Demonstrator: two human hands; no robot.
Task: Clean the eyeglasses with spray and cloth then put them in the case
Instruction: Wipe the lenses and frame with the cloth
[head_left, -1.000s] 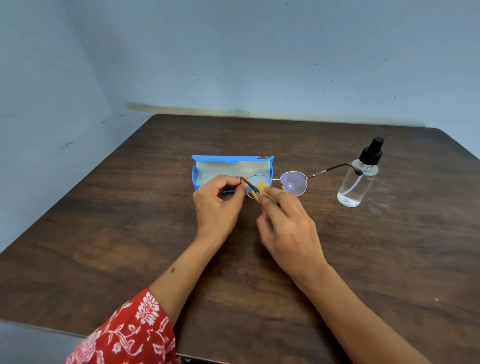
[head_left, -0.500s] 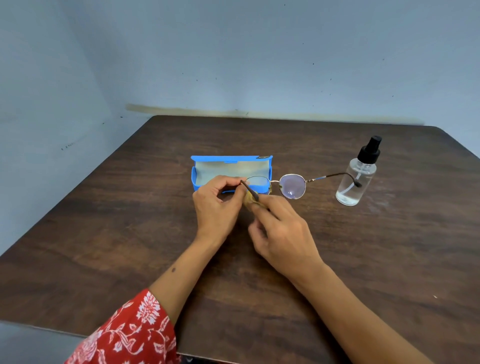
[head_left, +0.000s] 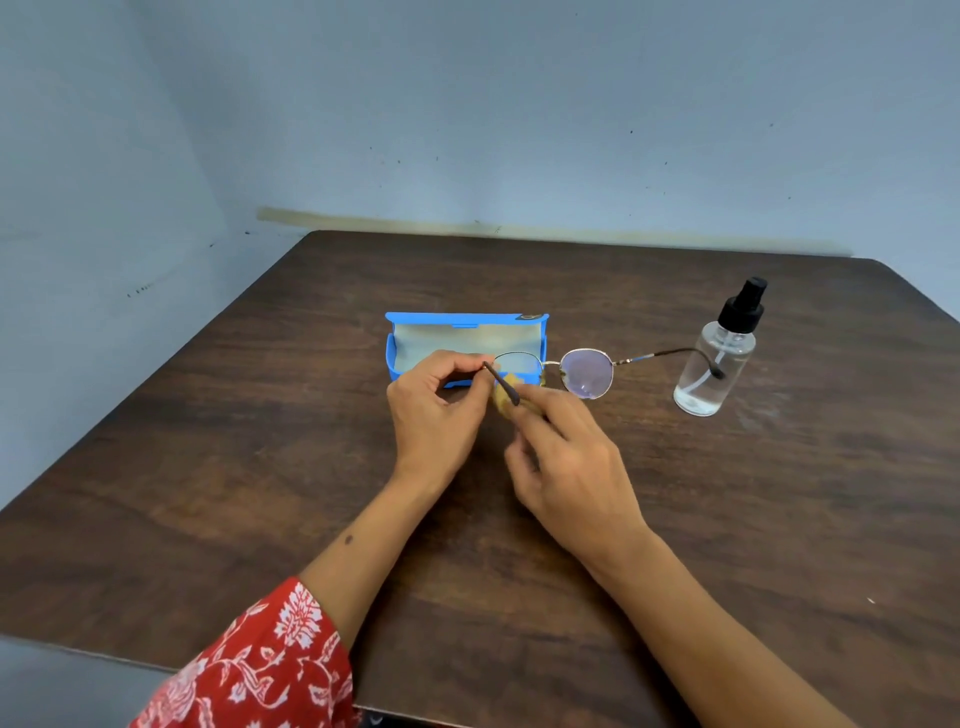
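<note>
A dark brown wood-grain counter (head_left: 208, 493) fills the lower part of the view, set into the corner of pale blue-grey walls (head_left: 519, 104). At the near edge, a red sleeve with a white floral print (head_left: 249, 670) covers the left upper forearm; both forearms reach away toward the middle of the counter.

The left hand (head_left: 434, 410) has its fingers curled, and its grip is clamped on the left end of the eyeglasses (head_left: 587, 371), thumb and forefinger pinching where the near temple arm meets the frame. That temple arm points back toward the person, its dark tip lying across a small yellow cloth (head_left: 506, 397). The right hand (head_left: 571, 467), just to the right and touching the left hand's side of the frame, holds the cloth with thumb and fingers closed on it, bunched at the lower edge of the left lens.

The eyeglasses are held up just in front of an open blue case (head_left: 415, 325) with a pale lining, which sits on the counter behind the hands. The right lens is uncovered, and the right temple arm stretches rightward, its dark tip overlapping in view a clear spray bottle (head_left: 714, 369) with a black pump top, standing upright at the far right.
</note>
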